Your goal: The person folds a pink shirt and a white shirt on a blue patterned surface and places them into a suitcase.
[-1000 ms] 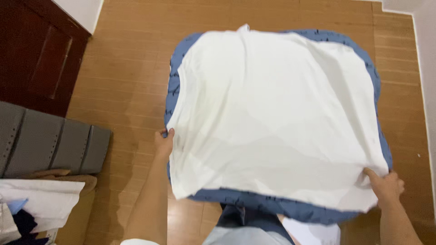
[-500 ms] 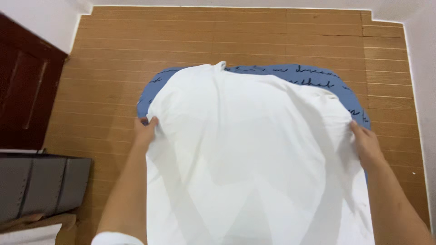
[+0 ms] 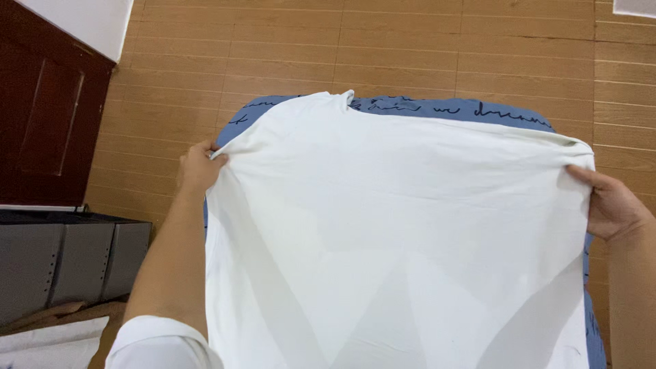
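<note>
I see the left hand [image 3: 198, 167], at the left of centre in the frame, with its fingers pinched shut on the upper left corner of the white garment [image 3: 396, 239]. At the right edge, the right hand [image 3: 611, 205] has its fingers closed around the garment's upper right corner. Between the two hands the white cloth is pulled wide and fairly flat, its top edge running across the middle of the frame with a small raised fold near the top centre, and its body falling toward the bottom edge, where it fills most of the lower frame. Behind it I can make out a blue mat [image 3: 451, 109] with dark script, showing above the top edge and as a thin strip along the right side. Under all this is a wooden plank floor [image 3: 410, 41]. At the upper left stands a dark red wooden door [image 3: 41, 116]; below it, at the lower left, a grey box [image 3: 61, 260].
</note>
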